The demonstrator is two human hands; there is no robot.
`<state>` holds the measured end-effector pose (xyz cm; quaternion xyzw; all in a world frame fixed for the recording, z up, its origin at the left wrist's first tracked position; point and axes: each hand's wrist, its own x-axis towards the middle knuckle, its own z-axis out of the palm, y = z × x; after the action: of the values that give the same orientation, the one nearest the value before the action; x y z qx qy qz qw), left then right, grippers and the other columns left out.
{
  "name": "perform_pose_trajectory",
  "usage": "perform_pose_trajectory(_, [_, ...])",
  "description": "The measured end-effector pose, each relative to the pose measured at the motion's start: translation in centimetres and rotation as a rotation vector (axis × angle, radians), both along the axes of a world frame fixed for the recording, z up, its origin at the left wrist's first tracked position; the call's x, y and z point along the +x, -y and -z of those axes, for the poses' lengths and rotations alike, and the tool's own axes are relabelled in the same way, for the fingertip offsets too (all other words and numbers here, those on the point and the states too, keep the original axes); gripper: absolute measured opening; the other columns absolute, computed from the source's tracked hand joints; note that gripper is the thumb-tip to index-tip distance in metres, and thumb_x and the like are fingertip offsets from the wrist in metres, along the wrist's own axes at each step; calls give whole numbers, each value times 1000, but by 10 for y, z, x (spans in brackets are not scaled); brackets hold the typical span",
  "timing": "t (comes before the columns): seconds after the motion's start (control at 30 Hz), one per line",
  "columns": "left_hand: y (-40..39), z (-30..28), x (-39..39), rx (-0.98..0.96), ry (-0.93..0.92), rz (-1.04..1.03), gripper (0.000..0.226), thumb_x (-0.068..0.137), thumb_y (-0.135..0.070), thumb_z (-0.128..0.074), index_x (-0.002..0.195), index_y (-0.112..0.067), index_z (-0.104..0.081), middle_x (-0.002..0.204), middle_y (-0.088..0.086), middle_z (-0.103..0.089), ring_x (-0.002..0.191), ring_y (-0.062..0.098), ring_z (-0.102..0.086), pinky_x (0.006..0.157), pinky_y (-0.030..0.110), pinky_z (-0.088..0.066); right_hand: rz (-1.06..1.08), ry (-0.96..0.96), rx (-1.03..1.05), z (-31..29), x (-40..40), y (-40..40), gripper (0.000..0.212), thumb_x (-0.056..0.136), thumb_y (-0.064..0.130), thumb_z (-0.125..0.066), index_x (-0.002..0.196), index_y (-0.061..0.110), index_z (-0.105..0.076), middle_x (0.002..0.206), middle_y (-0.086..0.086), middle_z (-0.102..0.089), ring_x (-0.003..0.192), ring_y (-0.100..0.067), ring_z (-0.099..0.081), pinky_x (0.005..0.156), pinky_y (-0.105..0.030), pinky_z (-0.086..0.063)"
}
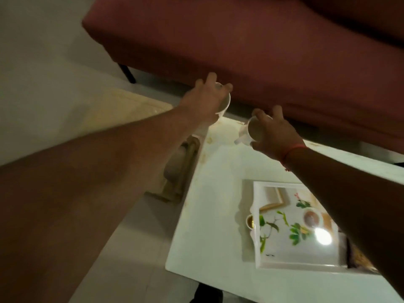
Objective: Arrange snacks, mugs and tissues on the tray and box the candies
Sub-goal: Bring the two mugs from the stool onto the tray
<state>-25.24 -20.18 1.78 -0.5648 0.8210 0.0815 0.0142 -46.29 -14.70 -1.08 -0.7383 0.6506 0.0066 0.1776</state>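
My left hand (204, 99) is shut on a white mug (73, 102) held above the far left corner of the white table (209, 215). My right hand (273, 134) grips a second white mug (248, 131) by its rim, tilted, just over the table's far edge. A white tray (295, 261) printed with green leaves lies flat nearer me at the right, partly hidden by my right forearm. A small gold-rimmed cup (249, 221) stands against the tray's left rim.
A dark red sofa (262, 51) fills the space beyond the table. A beige rug (122, 110) and pale floor lie at the left, with a wooden stool-like object (181, 169) under the table's left edge. Something brown (360, 259) sits by the tray's right side.
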Motion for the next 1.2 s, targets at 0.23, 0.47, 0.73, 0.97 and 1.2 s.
perform_pose_trajectory(0.23, [-58,14,-149,78,-5,201,78,78,-22,-76,143,-28,-32,138,16,-33,116,37,-48,85,45,-56,147,17,61,9,-128,-84,81,67,23,-82,136,24,-39,129,-18,-35,90,-44,-61,82,-45,-55])
perform_pose_trajectory(0.47, [-126,14,-268,141,-17,294,78,79,-17,-75,143,-31,-33,140,13,-32,118,35,-46,75,42,-55,137,-134,97,35,-209,-163,57,68,42,-46,121,22,-45,124,-11,-46,91,-32,-50,70,-42,-55])
perform_pose_trajectory(0.73, [-187,29,-330,215,53,358,85,74,-16,-80,142,-31,-32,142,10,-32,122,32,-43,80,43,-58,272,-73,184,47,-231,-243,65,71,38,-58,132,22,-41,125,-11,-46,99,-33,-51,72,-41,-55])
perform_pose_trajectory(0.97, [-206,54,-342,277,118,378,90,73,-17,-81,146,-31,-30,143,10,-30,123,33,-41,78,43,-57,322,-27,175,47,-225,-277,75,63,39,-75,129,24,-42,127,-17,-43,86,-36,-64,73,-42,-57])
perform_pose_trajectory(1.2, [-213,73,-331,271,96,388,82,77,-17,-80,144,-30,-35,147,10,-31,127,33,-40,78,40,-56,312,-33,130,54,-219,-285,77,65,41,-74,132,24,-41,127,-18,-43,93,-41,-61,79,-45,-55])
